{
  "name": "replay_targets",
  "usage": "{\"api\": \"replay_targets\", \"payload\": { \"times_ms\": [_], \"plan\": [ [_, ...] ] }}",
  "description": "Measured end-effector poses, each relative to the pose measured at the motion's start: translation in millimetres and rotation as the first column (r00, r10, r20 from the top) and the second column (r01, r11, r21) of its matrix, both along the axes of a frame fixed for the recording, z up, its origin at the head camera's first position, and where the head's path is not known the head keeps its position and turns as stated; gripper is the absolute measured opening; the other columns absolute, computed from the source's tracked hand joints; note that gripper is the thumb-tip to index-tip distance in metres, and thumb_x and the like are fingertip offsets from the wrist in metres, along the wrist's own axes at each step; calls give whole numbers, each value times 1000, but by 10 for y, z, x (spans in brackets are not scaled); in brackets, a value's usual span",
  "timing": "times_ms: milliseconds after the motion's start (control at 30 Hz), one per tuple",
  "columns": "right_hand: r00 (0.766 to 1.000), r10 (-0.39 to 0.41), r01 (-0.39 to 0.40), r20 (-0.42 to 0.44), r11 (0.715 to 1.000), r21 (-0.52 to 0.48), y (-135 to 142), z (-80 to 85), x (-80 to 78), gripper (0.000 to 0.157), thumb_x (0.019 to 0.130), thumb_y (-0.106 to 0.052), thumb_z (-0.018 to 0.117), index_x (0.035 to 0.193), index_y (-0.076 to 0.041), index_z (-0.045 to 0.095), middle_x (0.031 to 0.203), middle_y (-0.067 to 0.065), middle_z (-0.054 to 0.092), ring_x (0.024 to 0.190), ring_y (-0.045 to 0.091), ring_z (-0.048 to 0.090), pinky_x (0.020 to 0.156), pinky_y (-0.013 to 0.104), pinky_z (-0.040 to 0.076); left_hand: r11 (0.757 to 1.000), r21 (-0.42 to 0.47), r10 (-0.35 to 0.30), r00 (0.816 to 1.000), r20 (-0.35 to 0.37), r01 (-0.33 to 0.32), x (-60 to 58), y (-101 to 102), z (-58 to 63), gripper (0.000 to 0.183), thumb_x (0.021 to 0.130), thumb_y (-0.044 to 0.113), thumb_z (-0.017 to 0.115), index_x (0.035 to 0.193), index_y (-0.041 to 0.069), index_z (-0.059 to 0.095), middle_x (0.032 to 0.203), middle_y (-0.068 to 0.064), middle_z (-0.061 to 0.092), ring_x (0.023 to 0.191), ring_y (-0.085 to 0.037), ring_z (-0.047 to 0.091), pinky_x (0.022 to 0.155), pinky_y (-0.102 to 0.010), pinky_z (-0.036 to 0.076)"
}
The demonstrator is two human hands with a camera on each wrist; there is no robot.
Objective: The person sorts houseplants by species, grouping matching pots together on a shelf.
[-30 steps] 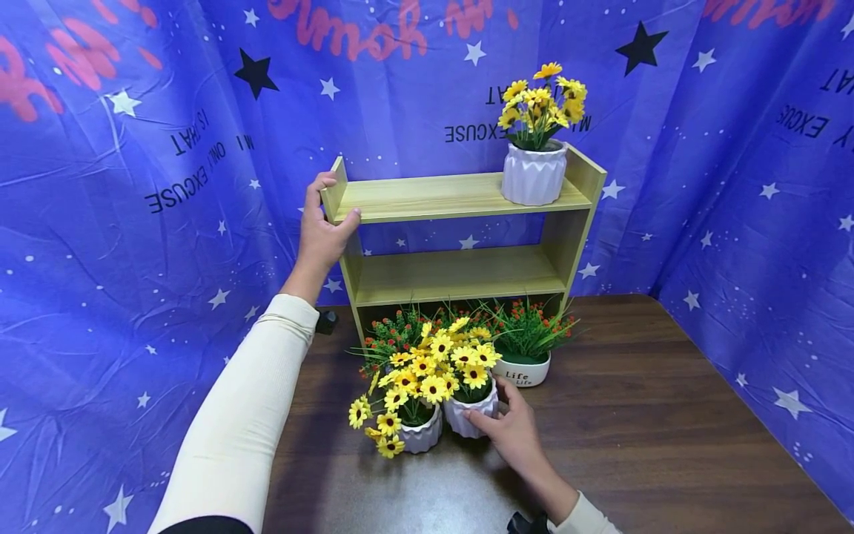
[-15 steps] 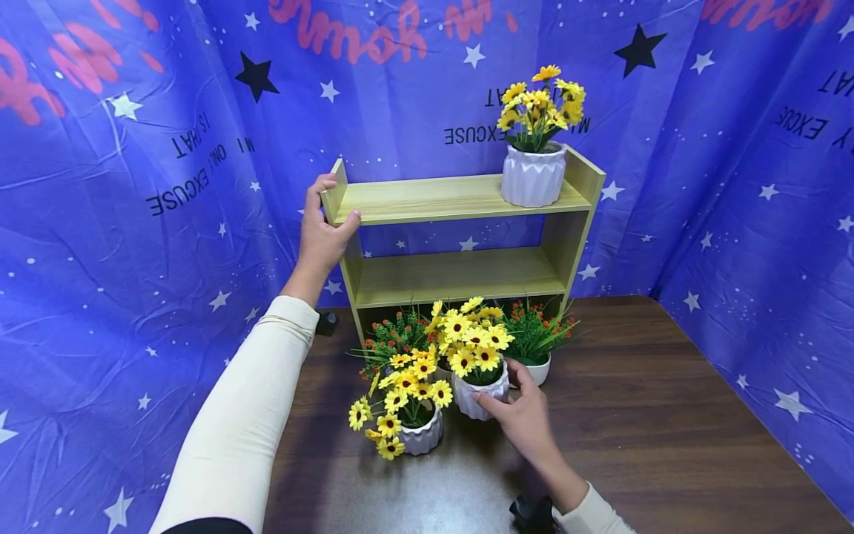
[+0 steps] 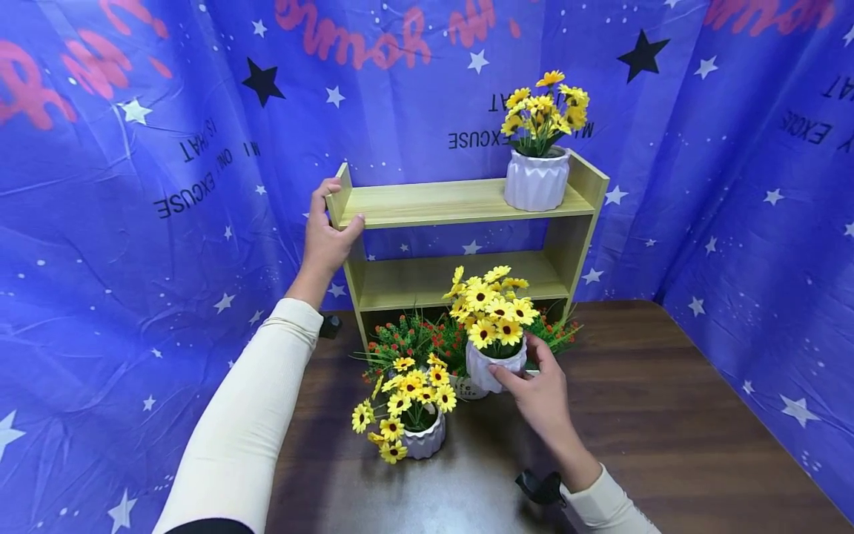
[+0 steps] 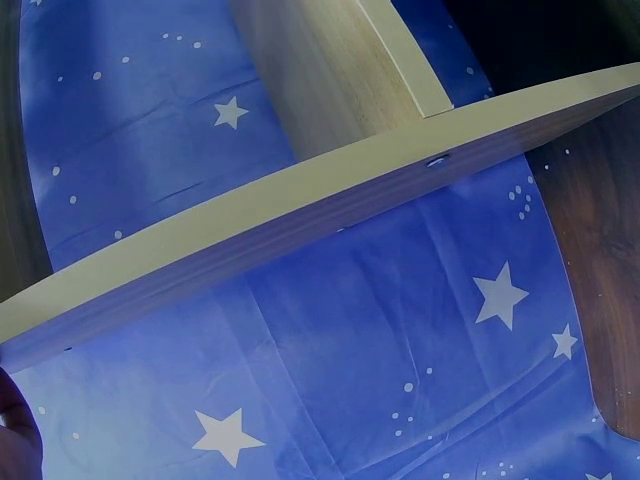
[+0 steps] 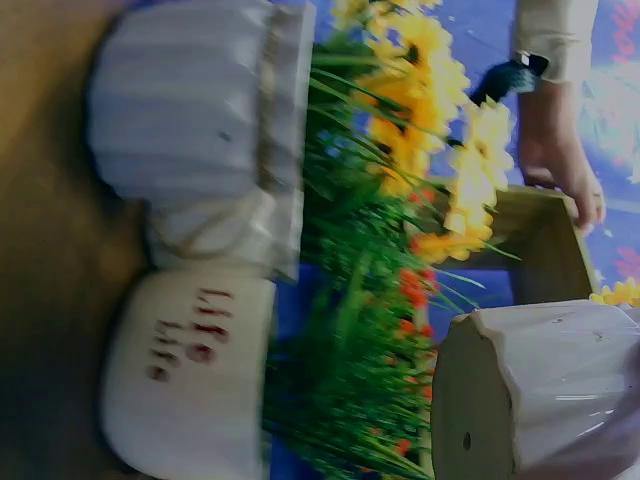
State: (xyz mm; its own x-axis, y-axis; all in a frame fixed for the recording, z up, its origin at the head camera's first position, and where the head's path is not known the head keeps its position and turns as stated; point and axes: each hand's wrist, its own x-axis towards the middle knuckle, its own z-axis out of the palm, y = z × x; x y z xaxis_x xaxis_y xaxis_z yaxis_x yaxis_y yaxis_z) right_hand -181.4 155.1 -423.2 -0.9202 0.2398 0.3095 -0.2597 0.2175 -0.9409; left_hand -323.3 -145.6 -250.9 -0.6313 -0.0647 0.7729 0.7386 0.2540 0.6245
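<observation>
Right hand (image 3: 548,397) holds a fluted white flowerpot (image 3: 482,368), thumb on the near face, fingers round the right side; that grip presumably keeps the yellow blooms unsqueezed. Pot is in the air, between 5 and 6 o'clock from the middle of the shelf unit (image 3: 427,204). Right wrist view shows its underside with a small hole (image 5: 466,441), so it is off the table (image 3: 667,415).

Left hand (image 3: 327,241) grips the unit at its 10 o'clock corner, thumb on the top board, fingers over the side panel; probably steadying it.

Second pot (image 3: 536,182) stands upright on the top board, at 1 to 2 o'clock. Third pot (image 3: 427,439) stands on the table, 7 to 8 o'clock from the held one.

Hidden: the held pot covers part of the red-flowered greenery and its "Life" planter (image 3: 469,388); planter count uncertain. Far-side fingertips of the right hand not visible. Left wrist view cuts its hand to a dark sliver at 8 o'clock. Right wrist view blurred.
</observation>
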Motion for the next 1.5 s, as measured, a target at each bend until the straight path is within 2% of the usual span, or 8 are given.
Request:
{"api": "replay_targets", "payload": {
  "times_ms": [167, 500, 633, 933, 1067, 1267, 1500],
  "plan": [
    [999, 11, -12, -36, 1000, -27, 54, 207, -36, 72, 77, -10, 85, 140, -5, 50, 129, 14, 57, 115, 19, 52, 82, 19, 52, 1000, -8, 2, 1000, -15, -2, -9, 18, -20, 48, 81, -10, 67, 123, -14, 44, 143, -29, 44, 133, -32, 42, 108, -26, 31],
    [984, -12, 7, -177, 1000, -25, 131, 634, -165, 63, 80, -10, 83, 135, -4, 54, 119, 11, 61, 107, 20, 56, 81, 20, 53, 1000, -9, -9, 1000, -20, 9, -24, 25, -33, 49, 81, -10, 67, 124, -14, 44, 143, -29, 44, 132, -32, 42, 108, -34, 33],
    [975, -7, 4, -221, 1000, -15, 121, 791, -219, 64, 79, -11, 83, 136, -6, 53, 117, 11, 61, 104, 19, 57, 78, 22, 53, 1000, -11, 1, 1000, 8, -1, -5, 4, -45, 50, 81, -9, 67, 125, -12, 44, 144, -27, 43, 132, -32, 42, 107, -34, 33],
    [959, 3, -11, -283, 1000, -27, 74, 1236, -376, 66, 79, -13, 83, 137, -7, 51, 126, 6, 58, 115, 18, 54, 88, 29, 53, 1000, -18, 5, 1000, -10, -5, -3, -21, -44, 49, 81, -10, 67, 124, -14, 44, 143, -29, 44, 133, -33, 41, 110, -32, 29],
    [946, 16, -27, -324, 999, -31, 28, 1402, -455, 66, 78, -14, 84, 136, -7, 52, 127, 6, 58, 114, 20, 55, 87, 28, 53, 1000, -19, 6, 1000, -6, -7, -11, -28, -38, 49, 81, -9, 67, 125, -13, 44, 143, -28, 44, 133, -33, 41, 110, -32, 30],
    [926, 23, -42, -377, 998, -42, -77, 1605, -562, 66, 77, -16, 85, 135, -9, 54, 126, 7, 60, 112, 20, 56, 84, 30, 52, 1000, -17, 1, 1000, 2, -1, 1, -20, -12, 49, 82, -8, 67, 125, -13, 44, 144, -28, 43, 133, -33, 41, 109, -32, 30],
    [933, 3, -14, -361, 999, -29, -180, 1735, -649, 69, 74, -21, 87, 134, -9, 55, 127, 7, 60, 115, 20, 57, 89, 36, 52, 1000, -6, -2, 1000, 16, 2, 13, -10, -6, 50, 82, -9, 67, 126, -12, 44, 145, -26, 43, 133, -32, 41, 108, -38, 33]
  ]
}}
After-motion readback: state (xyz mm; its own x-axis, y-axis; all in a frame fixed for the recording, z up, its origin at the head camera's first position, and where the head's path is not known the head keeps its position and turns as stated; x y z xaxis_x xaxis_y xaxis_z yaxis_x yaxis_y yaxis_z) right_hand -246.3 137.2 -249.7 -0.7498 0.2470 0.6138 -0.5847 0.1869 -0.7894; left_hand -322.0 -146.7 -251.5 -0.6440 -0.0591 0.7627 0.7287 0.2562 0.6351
